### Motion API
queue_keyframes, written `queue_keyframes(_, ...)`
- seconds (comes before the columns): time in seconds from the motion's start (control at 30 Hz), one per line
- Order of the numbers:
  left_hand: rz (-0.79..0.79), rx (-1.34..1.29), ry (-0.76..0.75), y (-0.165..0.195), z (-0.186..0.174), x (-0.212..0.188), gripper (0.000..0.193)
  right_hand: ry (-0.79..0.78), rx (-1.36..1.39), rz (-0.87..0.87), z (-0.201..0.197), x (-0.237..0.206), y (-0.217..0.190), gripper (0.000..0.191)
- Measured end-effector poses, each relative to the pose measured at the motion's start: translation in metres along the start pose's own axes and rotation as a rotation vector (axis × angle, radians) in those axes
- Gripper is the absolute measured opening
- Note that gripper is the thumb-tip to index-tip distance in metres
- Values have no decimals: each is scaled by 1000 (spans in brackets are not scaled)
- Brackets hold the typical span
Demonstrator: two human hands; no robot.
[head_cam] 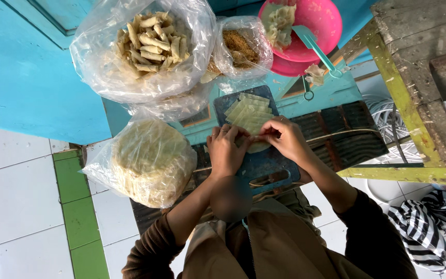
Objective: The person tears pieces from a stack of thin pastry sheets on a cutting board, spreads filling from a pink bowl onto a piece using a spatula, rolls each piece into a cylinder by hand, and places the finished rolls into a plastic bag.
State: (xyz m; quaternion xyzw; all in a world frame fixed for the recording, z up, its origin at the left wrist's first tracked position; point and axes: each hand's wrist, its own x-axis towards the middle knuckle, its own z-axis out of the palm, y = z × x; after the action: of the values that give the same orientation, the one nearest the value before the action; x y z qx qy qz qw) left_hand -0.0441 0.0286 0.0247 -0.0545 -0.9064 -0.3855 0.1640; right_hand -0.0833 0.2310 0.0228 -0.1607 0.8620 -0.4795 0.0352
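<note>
Thin, limp, tear-prone pastry wrapper (256, 146) pinched in both hands (228, 150) (285, 137) on cutting board (264, 165); best gripped lightly by edges.

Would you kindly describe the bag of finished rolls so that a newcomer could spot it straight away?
Start at the dark blue cutting board where the left hand and right hand fold a pale wrapper. Look beyond its far left corner to the large clear plastic bag of rolls. It alone holds short tan sticks; the neighbouring bag of crumbs holds brown crumbs, the nearer bag of wrappers flat round sheets.

bright even daylight, soft shadows, sharp focus, wide-angle edge distortion
</note>
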Motion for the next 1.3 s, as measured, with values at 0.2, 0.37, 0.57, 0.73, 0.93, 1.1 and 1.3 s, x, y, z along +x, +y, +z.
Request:
queue_keyframes(0.2, 275, 121, 66, -1, -4, -5, 12, 138, -337, -458, 4, -15, -8, 27)
queue_keyframes(0.37, 219, 173, 51, 1, -1, -3, 11, 149, -378, -431, 6, -11, -8, 22)
queue_keyframes(0.57, 155, 119, 19, 1, 1, -3, 14, 59, -318, -325, -2, -5, -4, 18)
queue_keyframes(0.73, 53, 61, -4, -1, 5, -2, 27, 98, -320, -317, -2, -4, -3, 17)
queue_keyframes(0.93, 84, 123, 16, -3, 1, -8, 30, 100, -749, -525, -1, -24, -14, 40)
queue_keyframes(1.1, 115, 187, -31, 0, -3, -11, 31, 4, -772, -490, -12, -13, -19, 55)
queue_keyframes(1.3, 118, 134, -15, -1, -5, -10, 19, -222, -321, 25, -53, 6, -41, 37)
